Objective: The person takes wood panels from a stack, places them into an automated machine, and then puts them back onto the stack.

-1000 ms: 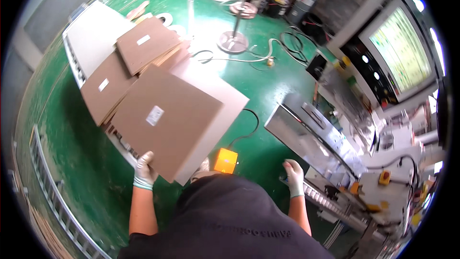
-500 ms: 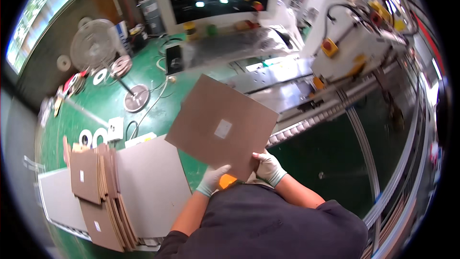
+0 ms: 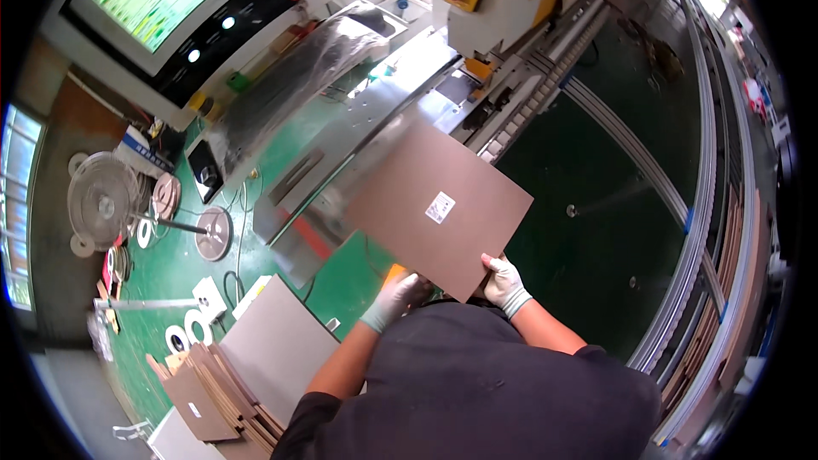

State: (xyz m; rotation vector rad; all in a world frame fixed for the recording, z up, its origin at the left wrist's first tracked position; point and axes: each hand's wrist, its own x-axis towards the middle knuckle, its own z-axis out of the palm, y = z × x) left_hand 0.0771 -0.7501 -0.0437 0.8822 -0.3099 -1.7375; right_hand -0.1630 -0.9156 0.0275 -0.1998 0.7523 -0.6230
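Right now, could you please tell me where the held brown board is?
The brown board is just right of centre in the head view, its near right edge in the right hand.

Reaches forward from short dark sleeves, bare below them. Slants the left forearm up and to the right, the right forearm up and to the left. Pinches with the right hand, laying the thumb on top and hiding most of the fingers underneath. Holds the left hand across from it, apart, bending inward; too dark and blurred at the fingertips to tell clasping from resting loosely. Wears pale gloves on both, banded in teal at the wrists.
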